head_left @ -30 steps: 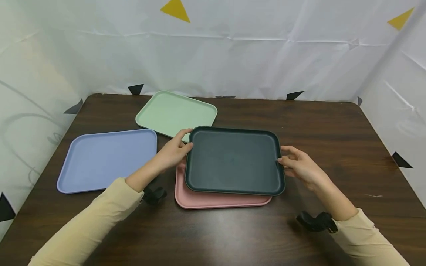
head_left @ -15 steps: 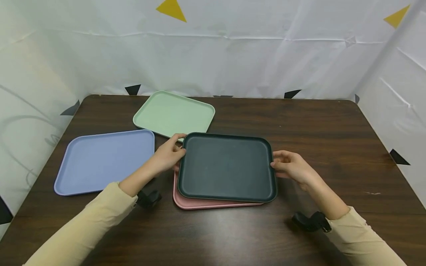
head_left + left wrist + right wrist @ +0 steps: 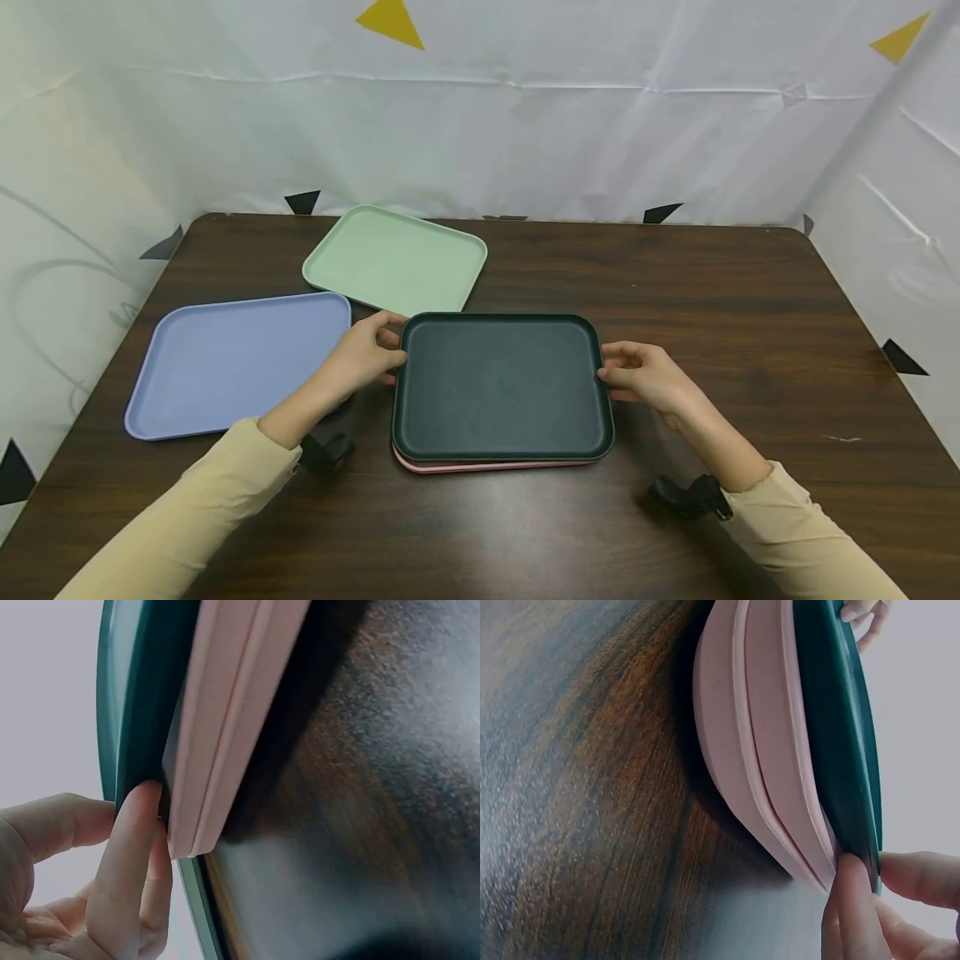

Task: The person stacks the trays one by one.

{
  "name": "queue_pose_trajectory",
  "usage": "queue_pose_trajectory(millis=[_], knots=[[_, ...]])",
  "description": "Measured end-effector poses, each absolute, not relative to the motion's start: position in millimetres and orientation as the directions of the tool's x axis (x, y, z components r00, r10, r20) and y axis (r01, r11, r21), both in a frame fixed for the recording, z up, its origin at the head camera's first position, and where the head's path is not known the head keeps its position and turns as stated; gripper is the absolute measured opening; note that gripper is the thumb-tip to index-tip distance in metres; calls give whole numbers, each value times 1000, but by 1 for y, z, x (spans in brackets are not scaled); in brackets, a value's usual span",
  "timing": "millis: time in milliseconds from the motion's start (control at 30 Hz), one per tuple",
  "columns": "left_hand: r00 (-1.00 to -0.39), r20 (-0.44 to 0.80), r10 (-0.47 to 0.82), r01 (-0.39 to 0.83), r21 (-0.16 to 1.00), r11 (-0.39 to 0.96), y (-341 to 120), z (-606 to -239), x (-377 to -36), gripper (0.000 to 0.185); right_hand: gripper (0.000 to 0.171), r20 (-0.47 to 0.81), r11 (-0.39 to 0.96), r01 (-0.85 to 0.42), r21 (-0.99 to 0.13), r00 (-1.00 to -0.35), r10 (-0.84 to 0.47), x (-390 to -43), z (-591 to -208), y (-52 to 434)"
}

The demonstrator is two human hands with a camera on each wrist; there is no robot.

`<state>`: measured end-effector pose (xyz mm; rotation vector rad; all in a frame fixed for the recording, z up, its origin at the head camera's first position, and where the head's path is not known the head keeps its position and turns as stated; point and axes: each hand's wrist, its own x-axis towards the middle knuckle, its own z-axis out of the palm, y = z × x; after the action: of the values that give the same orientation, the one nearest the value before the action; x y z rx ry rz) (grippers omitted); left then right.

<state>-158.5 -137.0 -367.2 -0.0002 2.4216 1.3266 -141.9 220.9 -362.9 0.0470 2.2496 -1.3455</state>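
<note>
Dark green tray (image 3: 501, 385) now sits nearly square on the pink tray (image 3: 480, 466), near-centre of the counter (image 3: 712, 283); only a thin pink strip shows along the near edge. A second ago it was offset far and right, with much more pink exposed on the near and left sides, so it's been pulled nearer and leftward into line. Left hand (image 3: 367, 354) pinches the left rim, thumb on top, fingers under per the left wrist view (image 3: 124, 855). Right hand (image 3: 641, 375) pinches the right rim likewise (image 3: 847, 900). Wrist views show a gap at the rims, so the stack looks not fully seated yet. Blue tray (image 3: 240, 358) far left, light green tray (image 3: 397, 258) beyond, both untouched.
</note>
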Motion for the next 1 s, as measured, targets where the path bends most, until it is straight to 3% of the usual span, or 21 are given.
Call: queue_pose_trajectory(millis=[1000], knots=[[-912, -352, 212, -189, 817, 544, -142, -377, -154, 56, 48, -425, 545, 265, -796, -885, -191, -147, -366, 216]])
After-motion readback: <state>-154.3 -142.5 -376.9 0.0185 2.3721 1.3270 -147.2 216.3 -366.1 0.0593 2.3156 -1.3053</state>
